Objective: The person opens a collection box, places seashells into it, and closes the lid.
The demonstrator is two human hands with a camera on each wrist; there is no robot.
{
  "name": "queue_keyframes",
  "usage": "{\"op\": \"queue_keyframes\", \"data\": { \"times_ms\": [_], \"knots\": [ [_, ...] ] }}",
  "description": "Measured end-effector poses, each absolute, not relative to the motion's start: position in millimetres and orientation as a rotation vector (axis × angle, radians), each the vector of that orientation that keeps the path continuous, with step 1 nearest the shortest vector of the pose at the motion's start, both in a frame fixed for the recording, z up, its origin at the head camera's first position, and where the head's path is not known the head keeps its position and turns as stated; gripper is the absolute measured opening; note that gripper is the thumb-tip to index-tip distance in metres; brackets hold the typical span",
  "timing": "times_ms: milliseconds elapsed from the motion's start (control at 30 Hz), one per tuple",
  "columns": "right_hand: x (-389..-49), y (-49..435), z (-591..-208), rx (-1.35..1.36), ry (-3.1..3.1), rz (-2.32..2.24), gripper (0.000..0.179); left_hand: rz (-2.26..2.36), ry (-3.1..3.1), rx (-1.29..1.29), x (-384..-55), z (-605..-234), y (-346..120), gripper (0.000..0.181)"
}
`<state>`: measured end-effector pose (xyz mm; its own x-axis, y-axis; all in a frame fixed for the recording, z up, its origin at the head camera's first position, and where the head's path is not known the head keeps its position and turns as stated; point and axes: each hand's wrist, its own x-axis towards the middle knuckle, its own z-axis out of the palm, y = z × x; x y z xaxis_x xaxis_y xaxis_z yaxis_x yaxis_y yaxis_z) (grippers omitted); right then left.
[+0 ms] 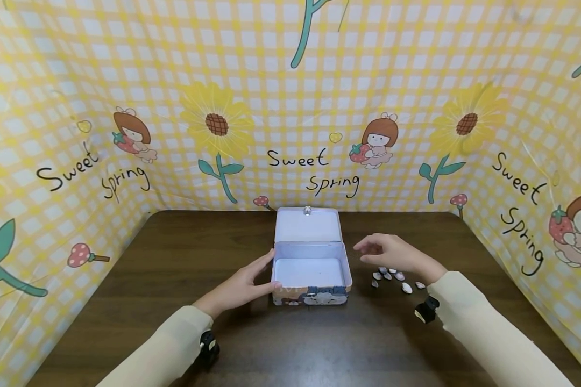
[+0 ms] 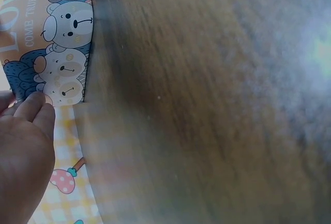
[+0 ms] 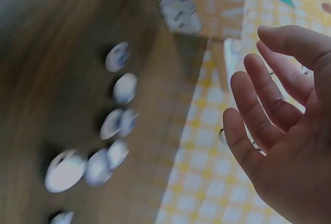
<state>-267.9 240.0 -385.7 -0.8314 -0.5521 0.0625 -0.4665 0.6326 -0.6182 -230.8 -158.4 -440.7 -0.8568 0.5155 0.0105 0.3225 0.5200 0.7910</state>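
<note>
A tin box [image 1: 312,295] with cartoon bears on its outside stands on the table, its lid [image 1: 307,226] raised at the back and its white inside showing. My left hand [image 1: 239,287] touches the box's left side with fairly straight fingers, the thumb at the front left corner. In the left wrist view, the fingers [image 2: 32,111] lie against the printed side. To the right of the box, my right hand [image 1: 392,251] hovers with loosely bent fingers and nothing in them. Several small seashells [image 3: 66,171] lie on the table just below this hand.
The dark wooden table [image 1: 174,242] carries the box and the shells. A yellow checked cloth [image 1: 281,107] with flowers and cartoon girls hangs behind and on both sides. Each wrist wears a small black camera [image 1: 426,309].
</note>
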Motion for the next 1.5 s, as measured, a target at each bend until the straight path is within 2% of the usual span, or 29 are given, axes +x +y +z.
{"op": "queue_keyframes", "data": {
  "times_ms": [400, 733, 1500],
  "knots": [
    [-263, 287, -408, -0.676, 2.718, -0.969, 0.031, 1.248, 2.531, 0.726, -233, -440, -158, 0.091],
    [-256, 313, -428, -0.592, 2.759, -0.966, 0.025, 1.249, 2.519, 0.704, -231, -438, -158, 0.092],
    [-258, 321, -452, -0.427, 2.795, -1.005, 0.020, 1.260, 2.519, 0.702, -230, -439, -158, 0.092]
  ]
}}
